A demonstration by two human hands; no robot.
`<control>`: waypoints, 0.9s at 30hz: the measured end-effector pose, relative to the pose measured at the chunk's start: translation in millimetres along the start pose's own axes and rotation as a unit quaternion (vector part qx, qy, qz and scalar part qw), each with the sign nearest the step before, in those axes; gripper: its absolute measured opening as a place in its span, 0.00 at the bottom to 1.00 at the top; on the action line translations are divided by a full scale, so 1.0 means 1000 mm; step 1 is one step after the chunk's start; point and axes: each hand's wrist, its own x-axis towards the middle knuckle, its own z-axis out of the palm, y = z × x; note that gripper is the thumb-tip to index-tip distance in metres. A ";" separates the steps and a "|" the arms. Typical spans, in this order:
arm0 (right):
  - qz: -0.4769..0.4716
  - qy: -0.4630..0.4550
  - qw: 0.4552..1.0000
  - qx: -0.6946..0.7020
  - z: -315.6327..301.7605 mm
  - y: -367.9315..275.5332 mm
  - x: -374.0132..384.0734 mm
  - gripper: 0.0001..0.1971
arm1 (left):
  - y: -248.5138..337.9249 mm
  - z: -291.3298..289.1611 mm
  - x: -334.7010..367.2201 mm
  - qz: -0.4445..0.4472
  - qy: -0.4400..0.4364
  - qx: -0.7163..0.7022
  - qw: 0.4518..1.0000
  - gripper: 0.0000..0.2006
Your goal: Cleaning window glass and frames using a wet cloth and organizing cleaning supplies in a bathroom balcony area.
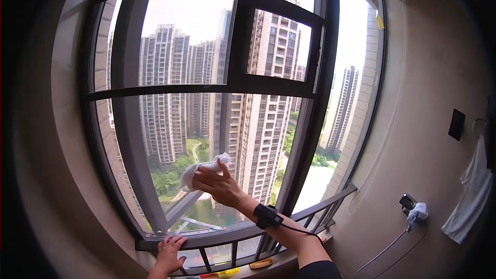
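My right hand [219, 186] is stretched forward at the lower window pane [206, 124], its fingers closed on a crumpled white cloth [193, 175]. The cloth lies up against the glass, partly hidden by the hand. A black band with a small device [267, 217] and a cable circles my right forearm. Lower left, my left hand [169, 253] grips the dark metal railing [217, 236] along the window's bottom, fingers over the top bar and thumb on the near side.
Below the railing, a yellow object [228, 273] and a tan oblong item [261, 263] lie on the sill. A plugged-in cable [382, 253] hangs on the right wall beside a hanging white towel [467, 196]. A small opening sash [281, 46] sits higher in the dark window frame.
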 end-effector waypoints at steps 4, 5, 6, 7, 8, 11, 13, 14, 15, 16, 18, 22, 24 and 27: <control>0.226 0.167 0.949 -0.144 -0.055 0.082 0.005 0.17 | -0.008 0.003 -0.004 -0.017 -0.009 -0.011 1.000 0.34; 0.315 0.232 0.899 -0.197 -0.074 0.111 0.009 0.19 | -0.005 0.003 -0.003 -0.009 -0.009 -0.011 1.000 0.34; 0.345 0.364 0.841 -0.204 -0.093 0.146 0.004 0.17 | -0.001 0.003 -0.001 0.008 -0.013 -0.012 1.000 0.34; 0.380 0.317 0.850 -0.178 -0.105 0.146 -0.001 0.16 | -0.003 0.007 0.001 0.006 -0.011 -0.003 1.000 0.34; 0.408 0.294 0.832 -0.234 -0.095 0.140 -0.005 0.13 | -0.001 0.009 0.004 0.003 -0.008 -0.004 1.000 0.34; 0.324 0.288 0.890 -0.141 -0.015 0.064 -0.003 0.12 | -0.006 0.009 0.002 0.003 -0.022 0.014 1.000 0.35; 0.224 0.051 0.973 -0.003 0.008 -0.019 -0.014 0.15 | -0.011 0.008 -0.001 0.001 -0.025 0.001 1.000 0.35; 0.082 -0.028 0.996 -0.009 0.018 -0.032 -0.031 0.17 | -0.009 0.006 0.001 0.009 -0.032 -0.008 0.999 0.35; -0.003 -0.083 0.996 -0.030 0.021 -0.031 -0.041 0.17 | -0.009 0.004 0.005 0.018 -0.031 -0.005 0.999 0.35; -0.006 -0.077 0.997 -0.030 0.018 -0.025 -0.039 0.17 | -0.011 0.004 0.002 0.022 -0.035 -0.017 0.999 0.36; 0.089 0.007 0.996 -0.016 -0.005 0.007 -0.031 0.17 | -0.016 0.005 -0.004 0.018 -0.036 -0.027 0.999 0.36; 0.401 0.389 0.775 -0.294 -0.075 0.132 0.015 0.17 | -0.007 0.007 -0.006 0.012 -0.031 -0.001 0.999 0.37; 0.520 0.385 0.713 -0.270 -0.089 0.158 0.025 0.14 | 0.001 0.009 0.002 0.013 -0.042 0.008 0.999 0.36; 0.452 0.390 0.772 -0.218 -0.046 0.092 0.084 0.11 | 0.004 0.004 0.003 0.001 -0.046 0.008 0.999 0.36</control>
